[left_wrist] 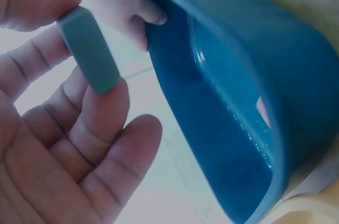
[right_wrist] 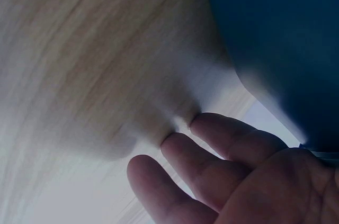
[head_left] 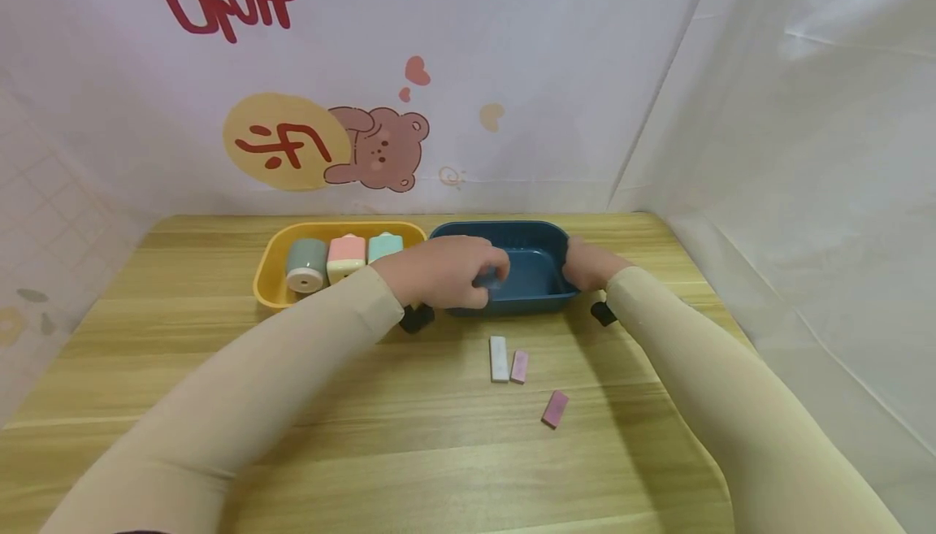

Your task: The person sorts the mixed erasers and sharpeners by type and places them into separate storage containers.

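My left hand (head_left: 453, 274) is over the left part of a dark blue plastic bin (head_left: 530, 304). In the left wrist view its thumb and fingertips pinch a small green-grey rectangular block (left_wrist: 90, 49) by its two ends. At the bin's right end, my right hand (head_left: 585, 264) grips the rim, the thumb over the inner side and the fingers outside. The right wrist view has those fingers (right_wrist: 212, 166) close to the wooden tabletop beside the blue wall. A bit of something pink (left_wrist: 263, 112) shows inside the bin.
In front of the bin lie a white block (head_left: 499, 358), a pale pink block (head_left: 519, 366) and a mauve block (head_left: 556, 409). A yellow bin (head_left: 265, 278) at the left holds a grey cylinder (head_left: 307, 262), a pink container (head_left: 347, 251) and a mint container (head_left: 384, 245). A printed curtain (head_left: 556, 71) hangs behind.
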Motion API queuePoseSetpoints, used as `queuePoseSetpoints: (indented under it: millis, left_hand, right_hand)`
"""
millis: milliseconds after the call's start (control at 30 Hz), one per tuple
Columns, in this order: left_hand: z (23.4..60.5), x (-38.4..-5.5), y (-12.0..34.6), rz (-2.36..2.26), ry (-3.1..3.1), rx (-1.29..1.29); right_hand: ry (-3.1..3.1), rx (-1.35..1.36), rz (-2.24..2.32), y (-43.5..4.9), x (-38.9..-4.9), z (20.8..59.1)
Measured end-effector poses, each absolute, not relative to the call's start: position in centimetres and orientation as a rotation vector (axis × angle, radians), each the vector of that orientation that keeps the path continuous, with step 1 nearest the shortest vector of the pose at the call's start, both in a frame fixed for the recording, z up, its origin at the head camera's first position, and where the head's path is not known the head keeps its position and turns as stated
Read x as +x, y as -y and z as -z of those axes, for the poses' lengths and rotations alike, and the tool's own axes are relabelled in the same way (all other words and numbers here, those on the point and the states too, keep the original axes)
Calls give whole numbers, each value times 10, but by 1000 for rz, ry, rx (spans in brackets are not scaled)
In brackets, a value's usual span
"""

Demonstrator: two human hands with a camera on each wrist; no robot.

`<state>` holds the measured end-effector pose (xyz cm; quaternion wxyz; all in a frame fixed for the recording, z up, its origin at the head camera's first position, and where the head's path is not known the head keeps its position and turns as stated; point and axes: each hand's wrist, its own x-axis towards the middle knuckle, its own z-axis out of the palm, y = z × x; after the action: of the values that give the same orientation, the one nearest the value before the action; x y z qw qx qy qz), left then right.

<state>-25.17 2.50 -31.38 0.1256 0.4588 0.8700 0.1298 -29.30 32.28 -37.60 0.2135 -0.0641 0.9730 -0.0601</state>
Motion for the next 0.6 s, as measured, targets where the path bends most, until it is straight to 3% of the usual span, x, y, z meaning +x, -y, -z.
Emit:
queuePoseSetpoints:
  millis: [600]
  left_hand:
    - [310,-289,-35,-461,-2561,1194]
  right_hand:
    - [-2707,-156,170,-320,-287,372]
